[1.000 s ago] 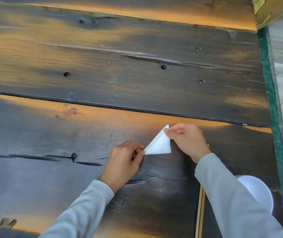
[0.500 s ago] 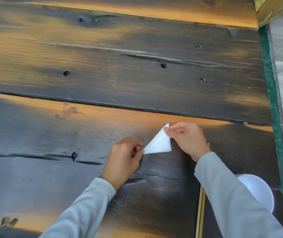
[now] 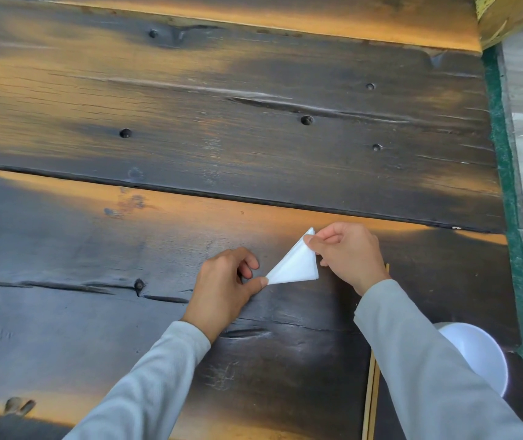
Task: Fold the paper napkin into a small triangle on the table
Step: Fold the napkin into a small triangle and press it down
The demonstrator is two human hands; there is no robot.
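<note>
head view, looking down on a dark, weathered plank table streaked with orange light. white paper napkin, already folded to a small triangle, lying on the near plank just below the long seam between boards, held at two of its corners. left hand touching the napkin's left point, thumb tip pressed onto that corner against the wood, index finger curled just above it, remaining fingers tucked together into the palm. right hand at the napkin's upper point, thumb and index finger pinched on that tip, the paper's very end poking up past the fingertips; other fingers folded under and hidden, so no telling how they sit. napkin's third corner, lower right, free and showing layered edges, flat or nearly flat on the wood. grey long sleeves reaching in from the lower edge toward the napkin, one on each forearm. thin wooden chopsticks, side by side, below and right of the napkin, running toward the bottom edge and partly covered by the right sleeve, a short tip showing again beside the right wrist. white bowl further right of the napkin and lower, near the table's corner, half hidden behind the right forearm. green strip edging the table well right of the napkin, pale floor beyond. several dark bolt holes dotted across the far plank above the napkin.
</note>
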